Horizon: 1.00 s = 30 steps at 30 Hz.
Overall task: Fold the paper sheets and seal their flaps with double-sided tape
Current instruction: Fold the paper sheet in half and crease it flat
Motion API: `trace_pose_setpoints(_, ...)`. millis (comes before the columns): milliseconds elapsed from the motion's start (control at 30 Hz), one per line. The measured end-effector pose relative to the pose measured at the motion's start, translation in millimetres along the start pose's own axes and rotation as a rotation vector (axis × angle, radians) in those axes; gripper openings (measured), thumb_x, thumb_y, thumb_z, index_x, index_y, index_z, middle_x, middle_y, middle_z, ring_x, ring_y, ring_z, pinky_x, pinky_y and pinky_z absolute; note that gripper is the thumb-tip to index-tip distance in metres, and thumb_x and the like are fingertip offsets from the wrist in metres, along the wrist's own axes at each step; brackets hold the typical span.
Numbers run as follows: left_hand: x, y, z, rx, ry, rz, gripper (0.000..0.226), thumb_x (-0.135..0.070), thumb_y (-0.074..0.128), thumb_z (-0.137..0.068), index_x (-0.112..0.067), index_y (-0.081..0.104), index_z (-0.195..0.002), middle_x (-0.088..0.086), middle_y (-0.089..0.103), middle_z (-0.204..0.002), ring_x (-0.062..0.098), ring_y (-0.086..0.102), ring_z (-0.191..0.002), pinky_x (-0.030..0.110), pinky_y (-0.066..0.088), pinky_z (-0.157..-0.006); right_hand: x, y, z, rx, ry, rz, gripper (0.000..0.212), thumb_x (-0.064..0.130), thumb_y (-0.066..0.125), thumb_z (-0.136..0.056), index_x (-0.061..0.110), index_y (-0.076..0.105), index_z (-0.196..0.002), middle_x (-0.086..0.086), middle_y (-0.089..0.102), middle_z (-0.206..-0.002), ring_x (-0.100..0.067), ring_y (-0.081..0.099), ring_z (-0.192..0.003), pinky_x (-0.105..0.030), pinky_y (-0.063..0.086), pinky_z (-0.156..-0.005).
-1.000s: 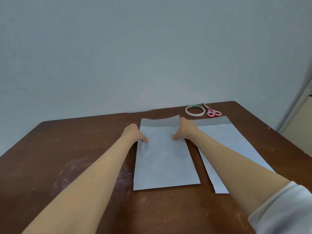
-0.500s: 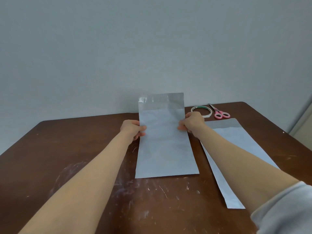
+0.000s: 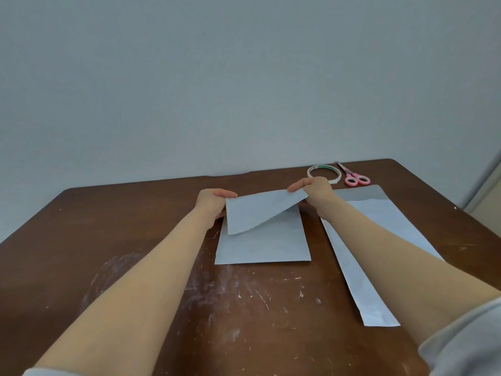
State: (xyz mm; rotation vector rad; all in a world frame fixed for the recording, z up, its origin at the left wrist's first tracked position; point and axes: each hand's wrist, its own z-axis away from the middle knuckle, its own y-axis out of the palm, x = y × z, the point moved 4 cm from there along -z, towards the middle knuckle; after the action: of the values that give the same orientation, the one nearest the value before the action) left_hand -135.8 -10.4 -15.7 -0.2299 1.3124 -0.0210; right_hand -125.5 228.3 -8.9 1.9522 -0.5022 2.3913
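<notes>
Scratched brown wooden desk, plain grey wall.
Pinched with left hand and right hand the far corners of a pale grey paper sheet, top bent over its near half mid-desk; second grey sheet at right, white tape roll and pink-handled scissors beyond.

A plain room, perhaps at home: scratched brown worktop against bare grey wall, with scissors and tape roll.

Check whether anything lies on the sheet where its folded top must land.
Nothing visible does. The left hand and right hand pinch the top of the sheet, bent over its bare lower part. The second sheet, tape and scissors lie apart to the right.
</notes>
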Motion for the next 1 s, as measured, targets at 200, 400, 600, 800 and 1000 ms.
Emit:
trace_pose_setpoints(200,0.6,-5.7,11.0,-0.058,-0.053,0.114,0.030,0.011,0.040,-0.092,-0.003,0.063,-0.105,0.017,0.059,-0.120,0.030,0.063,-0.095,0.031,0.056,-0.072,1.6,-5.2,24.5,0.030,0.069,-0.076,0.033,-0.005,0.034,-0.095,0.005,0.066,-0.094,-0.014,0.067,-0.104,-0.024,0.064,-0.096,-0.026,0.053,-0.071)
trace_pose_setpoints(400,9.1,-10.0,19.1,-0.020,-0.037,-0.014,0.043,-0.013,0.065,-0.089,-0.008,0.050,-0.128,0.012,0.055,-0.126,0.027,0.059,-0.110,0.041,0.053,-0.092,-5.2,-0.1,37.2,0.057,0.032,0.139,0.022,-0.003,0.051,-0.090,0.011,0.067,-0.085,-0.012,0.066,-0.100,-0.028,0.062,-0.105,-0.039,0.055,-0.089)
trace_pose_setpoints(600,9.7,-12.5,22.4,-0.023,-0.009,-0.148,0.041,0.006,0.064,-0.083,-0.011,0.056,-0.120,0.016,0.056,-0.123,0.031,0.060,-0.109,0.043,0.054,-0.091,-3.7,-6.8,44.4,-0.044,0.060,0.169,0.037,0.004,0.056,-0.092,-0.009,0.052,-0.127,-0.020,0.066,-0.102,-0.030,0.067,-0.088,-0.039,0.056,-0.089)
trace_pose_setpoints(800,12.0,-12.8,22.4,0.015,-0.050,-0.263,0.047,0.002,0.061,-0.085,-0.012,0.051,-0.128,0.014,0.053,-0.127,0.030,0.056,-0.113,0.039,0.055,-0.082,-2.8,2.8,43.8,-0.007,-0.014,0.285,0.040,0.018,0.061,-0.091,0.006,0.051,-0.128,-0.014,0.058,-0.122,-0.029,0.059,-0.108,-0.037,0.056,-0.082)
trace_pose_setpoints(1000,6.4,-11.2,12.1,-0.107,0.055,-0.338,0.041,-0.028,0.060,-0.091,-0.019,0.051,-0.130,0.005,0.053,-0.125,0.027,0.055,-0.112,0.042,0.055,-0.087,-6.2,12.4,27.6,0.006,-0.025,0.203,0.027,0.018,0.061,-0.090,0.015,0.066,-0.117,-0.007,0.064,-0.120,-0.020,0.055,-0.098,-0.032,0.049,-0.083)
